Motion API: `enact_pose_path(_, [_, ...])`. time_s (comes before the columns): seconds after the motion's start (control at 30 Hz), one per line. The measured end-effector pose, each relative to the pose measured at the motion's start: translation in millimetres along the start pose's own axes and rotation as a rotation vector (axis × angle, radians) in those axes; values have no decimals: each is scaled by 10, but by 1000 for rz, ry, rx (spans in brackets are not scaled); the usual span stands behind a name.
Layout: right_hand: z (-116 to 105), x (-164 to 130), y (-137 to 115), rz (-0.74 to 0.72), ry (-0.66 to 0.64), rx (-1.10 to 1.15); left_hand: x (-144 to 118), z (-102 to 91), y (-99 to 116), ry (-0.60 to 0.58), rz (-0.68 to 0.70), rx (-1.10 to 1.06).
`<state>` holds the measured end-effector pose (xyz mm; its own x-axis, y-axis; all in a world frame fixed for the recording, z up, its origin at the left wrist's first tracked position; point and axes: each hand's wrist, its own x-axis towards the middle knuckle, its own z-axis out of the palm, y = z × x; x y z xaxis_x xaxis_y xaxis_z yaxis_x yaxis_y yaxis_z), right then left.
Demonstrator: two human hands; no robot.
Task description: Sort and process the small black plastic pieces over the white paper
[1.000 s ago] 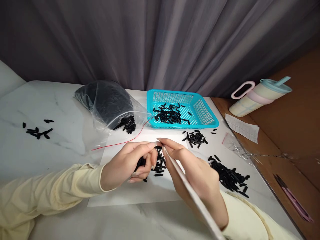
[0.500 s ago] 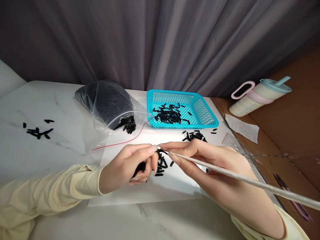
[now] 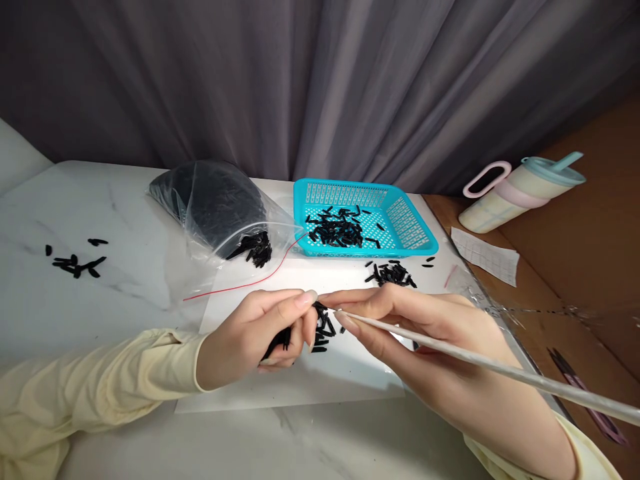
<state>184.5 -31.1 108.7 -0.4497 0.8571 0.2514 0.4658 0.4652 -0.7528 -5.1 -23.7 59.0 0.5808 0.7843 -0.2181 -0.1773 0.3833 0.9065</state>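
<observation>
My left hand (image 3: pixel 273 330) is closed around a bunch of small, slender black pieces (image 3: pixel 277 343), which show between palm and curled fingers. Its thumb presses on the index finger, right beside my right fingertips. Pinched between thumb and fingers of my right hand (image 3: pixel 425 340) is a long, thin whitish stick (image 3: pixel 480 359), slanting down to the right past the wrist. The stick's narrow end points at the left fingertips; whether it touches a piece there is too small to tell. Beneath the hands, loose black pieces (image 3: pixel 325 327) lie on a white sheet (image 3: pixel 350 383).
A clear zip bag (image 3: pixel 215 207) full of black pieces lies open at the back, beside a turquoise basket (image 3: pixel 367 252) holding more. Small piles (image 3: pixel 393 275) sit right of centre and far left (image 3: pixel 77 267). At right are a tumbler (image 3: pixel 520 193), paper (image 3: pixel 485 257) and pink-handled tweezers (image 3: pixel 590 400).
My right fingers and the stick have shifted very slightly, and the dark sliver seen by the stick's end has mostly gone from between the fingertips. My left hand stays in place.
</observation>
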Motion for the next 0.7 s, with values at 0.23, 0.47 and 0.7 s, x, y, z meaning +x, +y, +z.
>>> enact_pose_path(0.23, [4,-7,-1,-1,-8,-32,8,8,6,13,6,25])
enact_pose_path(0.47, [23,-11,-37,-1,-9,-79,1,3,8,7,-2,26])
enact_pose_path(0.7, [333,-149,38,-184,163,-279,19,-12,-21,19,1,23])
